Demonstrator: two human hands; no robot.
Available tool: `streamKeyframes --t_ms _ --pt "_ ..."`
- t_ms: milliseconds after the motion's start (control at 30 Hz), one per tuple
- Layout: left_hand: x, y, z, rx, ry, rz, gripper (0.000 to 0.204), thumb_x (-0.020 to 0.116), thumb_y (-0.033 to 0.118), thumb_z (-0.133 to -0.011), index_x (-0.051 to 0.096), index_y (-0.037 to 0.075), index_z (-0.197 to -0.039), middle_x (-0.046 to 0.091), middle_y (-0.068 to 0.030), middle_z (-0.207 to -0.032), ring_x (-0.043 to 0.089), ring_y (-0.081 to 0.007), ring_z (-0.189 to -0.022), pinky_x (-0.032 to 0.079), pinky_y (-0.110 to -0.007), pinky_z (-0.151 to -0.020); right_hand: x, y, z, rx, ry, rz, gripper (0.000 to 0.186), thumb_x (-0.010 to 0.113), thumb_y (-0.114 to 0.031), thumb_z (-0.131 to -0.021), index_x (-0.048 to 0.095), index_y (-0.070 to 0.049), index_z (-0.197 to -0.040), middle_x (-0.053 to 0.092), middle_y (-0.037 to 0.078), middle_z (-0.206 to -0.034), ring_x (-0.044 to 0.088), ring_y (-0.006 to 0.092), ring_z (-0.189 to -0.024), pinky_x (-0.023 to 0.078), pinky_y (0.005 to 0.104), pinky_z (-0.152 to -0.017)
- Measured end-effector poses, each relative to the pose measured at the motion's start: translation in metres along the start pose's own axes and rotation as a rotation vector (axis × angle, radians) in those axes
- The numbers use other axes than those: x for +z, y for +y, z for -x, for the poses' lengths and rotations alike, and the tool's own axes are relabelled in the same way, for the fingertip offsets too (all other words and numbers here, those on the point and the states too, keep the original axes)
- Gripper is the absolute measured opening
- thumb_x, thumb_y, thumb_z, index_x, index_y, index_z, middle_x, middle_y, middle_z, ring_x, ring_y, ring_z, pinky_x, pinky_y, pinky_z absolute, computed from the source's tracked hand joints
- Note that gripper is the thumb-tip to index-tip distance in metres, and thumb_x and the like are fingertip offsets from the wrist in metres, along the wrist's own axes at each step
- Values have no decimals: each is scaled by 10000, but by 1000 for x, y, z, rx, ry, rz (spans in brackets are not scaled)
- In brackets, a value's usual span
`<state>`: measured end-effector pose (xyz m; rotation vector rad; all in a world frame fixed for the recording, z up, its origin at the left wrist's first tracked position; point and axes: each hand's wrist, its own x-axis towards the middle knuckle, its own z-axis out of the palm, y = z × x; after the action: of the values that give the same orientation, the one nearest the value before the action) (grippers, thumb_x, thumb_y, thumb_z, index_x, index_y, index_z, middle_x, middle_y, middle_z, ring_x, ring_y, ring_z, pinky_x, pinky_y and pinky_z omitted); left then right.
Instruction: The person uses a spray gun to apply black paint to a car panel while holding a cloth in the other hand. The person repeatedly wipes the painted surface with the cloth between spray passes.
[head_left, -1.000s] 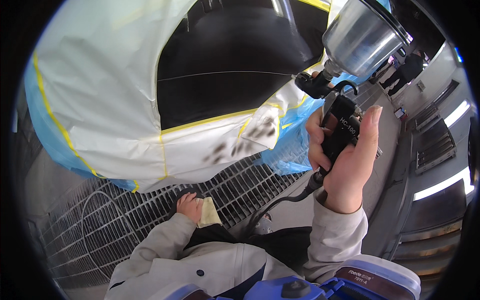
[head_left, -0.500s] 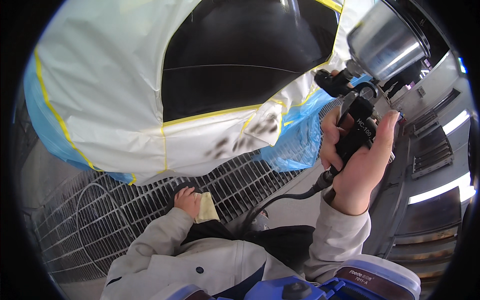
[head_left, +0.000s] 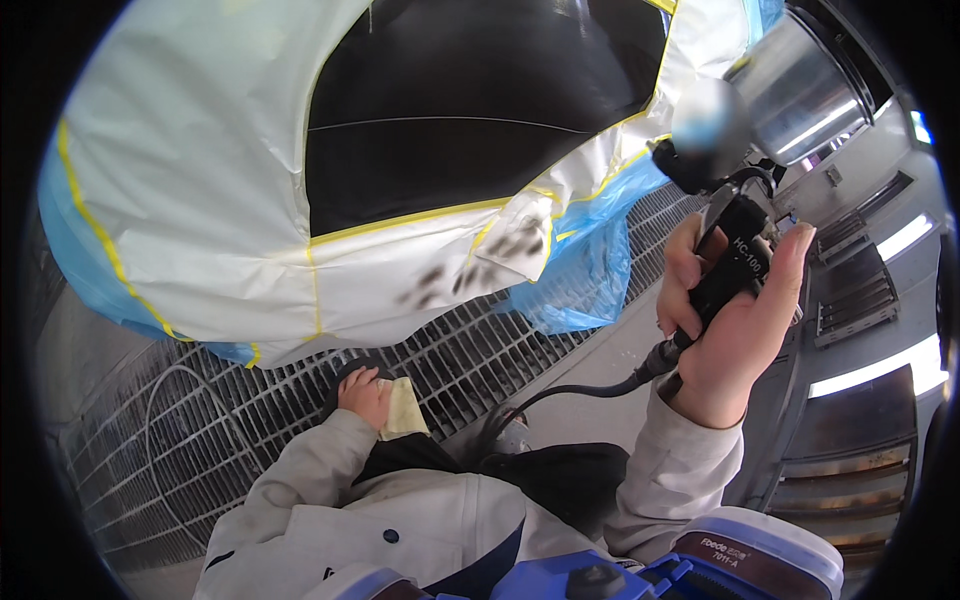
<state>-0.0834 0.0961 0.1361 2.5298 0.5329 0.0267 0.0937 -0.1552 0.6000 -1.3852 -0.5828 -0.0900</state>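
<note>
My right hand (head_left: 730,320) is closed around a black spray gun (head_left: 728,250) with a polished metal cup (head_left: 795,85), raised at the right of the head view. A blurred pale round patch hides part of the cup and nozzle. A black hose (head_left: 580,390) runs down from the handle. My left hand (head_left: 362,398) is low at lower centre, fingers curled at the edge of a pale yellow cloth (head_left: 405,405). Beyond both hands stands a large curved body (head_left: 170,170) masked in white paper and blue film, edged with yellow tape, framing a glossy black panel (head_left: 470,100).
A metal floor grating (head_left: 480,360) runs beneath the masked body, with a thin looped line (head_left: 150,420) at left. Blue film (head_left: 575,285) hangs down at the body's right. A wall (head_left: 850,210) with lit strips and louvred panels runs along the right. My respirator (head_left: 760,555) fills the lower edge.
My right hand and the spray gun have moved rightward. The masked body appears slightly higher in view. A blurred patch now shows at the nozzle. My left hand keeps the cloth, slightly further left.
</note>
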Motion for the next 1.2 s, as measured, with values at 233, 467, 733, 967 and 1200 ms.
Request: streamKeyframes --t_ms 233,467,733,967,1200 --pt "1 -2 0 11 24 -5 434 526 385 -1067 785 62 -1199 652 -106 -1462 481 -337 -1451 326 -536 -1215 -3 1 12 55 27 28 823 235 -678 -1115 587 44 -1293 530 63 -709 346 79 -422 313 251 -405" --pt "1 -4 -1 4 2 2 436 535 392 -1065 787 60 -1195 648 -104 -1470 481 -332 -1453 323 -535 -1218 -10 0 14 118 -6 6 857 228 -674 -1120 566 82 -1345 516 60 -698 325 74 -413 307 246 -389" --pt "4 -6 -2 5 5 2 426 543 385 -1061 787 62 -1194 644 -108 -1477 486 -338 -1451 328 -533 -1217 -10 9 9 32 148 58 789 234 -665 -1124 590 35 -1196 525 66 -710 341 76 -421 309 244 -388" --pt "4 -6 -2 47 25 -25 419 564 388 -1045 790 58 -1170 666 -105 -1443 502 -345 -1435 351 -538 -1201 -14 7 11 128 21 -91 814 259 -716 -1092 620 9 -1181 581 68 -762 354 70 -448 349 251 -458" --pt "4 -5 -1 46 64 9 411 562 383 -1037 793 61 -1149 676 -100 -1430 520 -342 -1417 365 -538 -1187 -12 1 9 215 -112 -91 719 309 -678 -1104 626 -33 -1068 570 36 -734 386 75 -472 329 249 -472"
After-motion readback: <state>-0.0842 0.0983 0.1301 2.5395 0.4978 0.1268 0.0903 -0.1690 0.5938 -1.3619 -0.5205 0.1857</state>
